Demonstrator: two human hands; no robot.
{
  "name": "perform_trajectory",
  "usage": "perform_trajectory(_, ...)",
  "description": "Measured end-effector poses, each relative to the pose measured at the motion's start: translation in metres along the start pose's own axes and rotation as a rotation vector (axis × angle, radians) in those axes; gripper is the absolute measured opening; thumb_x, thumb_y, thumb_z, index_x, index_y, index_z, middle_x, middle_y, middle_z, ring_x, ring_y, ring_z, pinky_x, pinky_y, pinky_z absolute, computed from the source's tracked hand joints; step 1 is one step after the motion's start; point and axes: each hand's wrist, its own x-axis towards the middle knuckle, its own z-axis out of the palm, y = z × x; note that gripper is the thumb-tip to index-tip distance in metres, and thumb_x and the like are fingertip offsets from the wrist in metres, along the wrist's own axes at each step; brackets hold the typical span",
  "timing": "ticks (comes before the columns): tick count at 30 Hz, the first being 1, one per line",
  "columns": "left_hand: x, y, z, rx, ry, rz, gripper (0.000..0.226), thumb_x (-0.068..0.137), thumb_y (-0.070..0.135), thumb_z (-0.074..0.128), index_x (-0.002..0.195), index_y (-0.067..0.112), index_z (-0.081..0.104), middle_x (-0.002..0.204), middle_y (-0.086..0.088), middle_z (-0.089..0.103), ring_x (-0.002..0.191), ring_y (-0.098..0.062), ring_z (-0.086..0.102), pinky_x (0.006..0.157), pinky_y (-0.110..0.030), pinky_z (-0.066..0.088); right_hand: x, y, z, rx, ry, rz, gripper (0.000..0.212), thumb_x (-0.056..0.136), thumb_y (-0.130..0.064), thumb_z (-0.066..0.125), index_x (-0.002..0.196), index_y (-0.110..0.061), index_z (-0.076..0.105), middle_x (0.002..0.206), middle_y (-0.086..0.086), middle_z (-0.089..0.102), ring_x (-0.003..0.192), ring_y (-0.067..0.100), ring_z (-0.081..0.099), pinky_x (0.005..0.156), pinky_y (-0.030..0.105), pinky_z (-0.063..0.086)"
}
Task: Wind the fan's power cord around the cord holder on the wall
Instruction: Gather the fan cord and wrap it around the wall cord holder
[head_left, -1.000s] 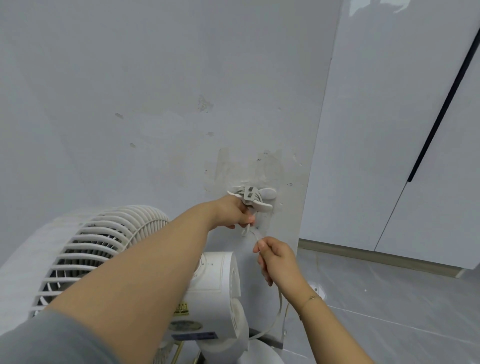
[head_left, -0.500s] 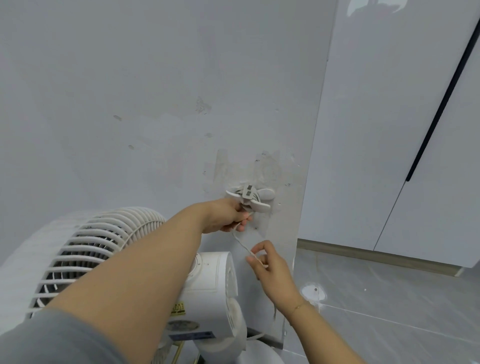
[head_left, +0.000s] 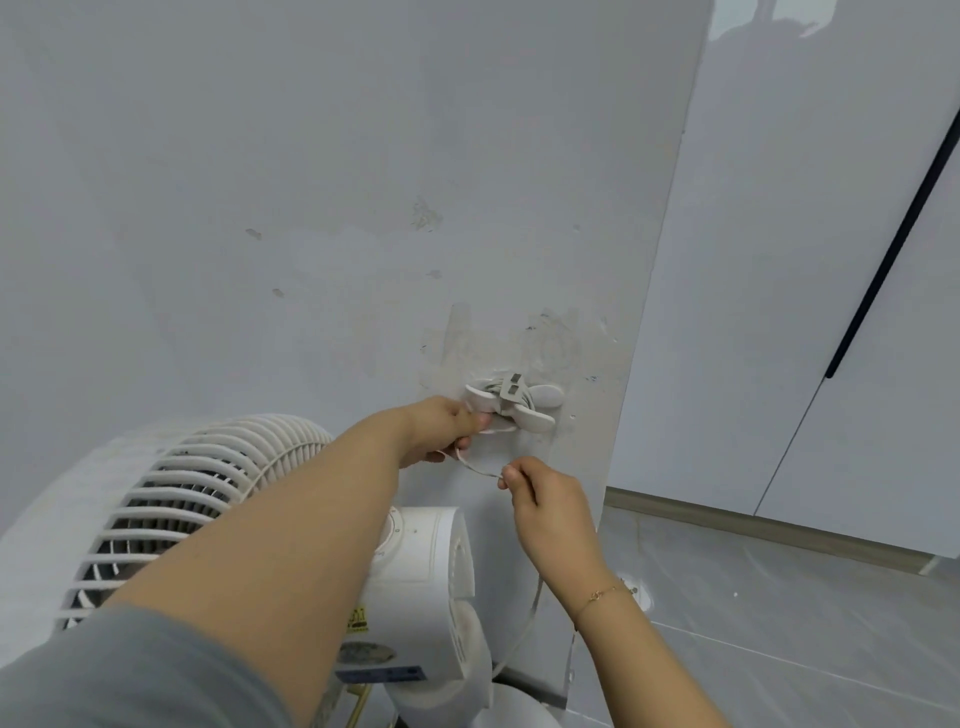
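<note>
At frame centre, the holder on the wall carries several cord turns and the plug. The left hand grips the holder's lower edge; the right hand pinches the cord just below, above the fan.

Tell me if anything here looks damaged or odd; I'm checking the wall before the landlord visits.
Yes. The wall around the cord holder is marred: a rough, discoloured patch sits just above it, like leftover adhesive or peeled paint, and small chips dot the surface higher up. The holder itself looks intact.
</note>
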Motion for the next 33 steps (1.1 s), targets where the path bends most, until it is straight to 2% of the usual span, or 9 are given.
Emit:
perform_trajectory(5,-0.006,-0.004,-0.012,-0.434,-0.092,-0.13,0.014,0.098,0.019,0.046,0.086,0.021,0.051,0.075,0.005,0.053,0.079,-0.01,0.06,0.079,-0.029,0.046,0.009,-0.009,0.012,0.134,0.024,0.106,0.025,0.098,-0.018,0.045,0.083,-0.012,0.064,0.058,-0.011,0.046,0.056,0.009,0.044,0.054,0.025,0.033)
perform_trajectory(8,-0.003,-0.004,-0.009,-0.373,-0.037,-0.058,0.009,0.098,0.013,0.047,0.094,0.016,0.053,0.082,0.001,0.055,0.077,-0.008,0.063,0.072,-0.023,0.049,0.012,-0.012,0.016,0.16,0.05,0.146,0.025,0.097,-0.018,0.045,0.085,-0.011,0.065,0.06,-0.008,0.05,0.061,0.015,0.048,0.06,0.027,0.036)
perform_trajectory(11,0.001,-0.005,-0.008,-0.24,0.059,0.025,0.02,0.097,0.014,0.05,0.08,0.009,0.058,0.073,-0.005,0.057,0.057,-0.008,0.054,0.054,-0.013,0.046,0.012,-0.016,0.016,0.235,0.004,0.125,0.024,0.096,-0.02,0.05,0.082,-0.009,0.065,0.059,0.001,0.052,0.057,0.017,0.045,0.058,0.029,0.038)
perform_trajectory(16,0.006,-0.001,-0.005,-0.181,0.102,-0.008,0.027,0.098,0.015,0.049,0.071,0.012,0.053,0.065,-0.005,0.054,0.056,-0.01,0.047,0.049,-0.013,0.043,0.0,-0.015,0.012,0.344,-0.081,0.161,0.015,0.087,-0.028,0.066,0.084,-0.013,0.07,0.052,-0.003,0.047,0.05,0.012,0.046,0.046,0.028,0.044)
perform_trajectory(20,0.009,0.005,-0.007,-0.321,0.106,-0.112,0.024,0.096,0.01,0.049,0.072,0.012,0.053,0.066,-0.005,0.052,0.047,-0.007,0.05,0.048,-0.012,0.04,-0.007,-0.003,0.001,0.324,-0.074,0.255,0.03,0.088,-0.017,0.064,0.076,0.01,0.059,0.059,0.024,0.054,0.042,0.009,0.056,0.049,0.023,0.051)
perform_trajectory(22,0.01,0.007,-0.008,-0.433,0.094,-0.206,0.023,0.097,0.009,0.048,0.074,0.012,0.052,0.067,-0.002,0.051,0.04,-0.004,0.053,0.05,-0.013,0.037,-0.012,-0.003,-0.003,0.305,-0.032,0.155,0.03,0.09,-0.018,0.062,0.072,0.005,0.058,0.061,0.026,0.057,0.047,0.011,0.058,0.055,0.023,0.05)
perform_trajectory(27,0.011,0.012,-0.008,-0.644,0.094,-0.33,0.026,0.096,0.003,0.046,0.07,0.006,0.05,0.068,-0.003,0.051,0.027,-0.01,0.052,0.054,-0.017,0.034,-0.023,-0.01,0.008,-0.035,0.17,-0.324,0.03,0.095,-0.03,0.049,0.07,-0.014,0.057,0.059,-0.003,0.052,0.054,0.016,0.048,0.05,0.029,0.042)
perform_trajectory(29,0.01,0.013,-0.007,-0.679,0.111,-0.341,0.025,0.096,0.004,0.047,0.071,0.006,0.051,0.069,-0.003,0.052,0.031,-0.01,0.053,0.054,-0.017,0.034,-0.02,-0.009,0.009,-0.096,0.23,-0.368,0.028,0.095,-0.028,0.048,0.072,-0.015,0.059,0.06,-0.004,0.052,0.052,0.014,0.047,0.048,0.029,0.041)
perform_trajectory(33,0.009,0.015,-0.008,-0.754,0.148,-0.338,0.02,0.094,0.003,0.051,0.073,0.005,0.052,0.069,-0.003,0.054,0.022,-0.011,0.05,0.055,-0.017,0.034,-0.012,-0.008,0.009,-0.146,0.268,-0.314,0.029,0.092,-0.031,0.048,0.07,-0.015,0.058,0.059,-0.004,0.052,0.052,0.014,0.047,0.048,0.028,0.041)
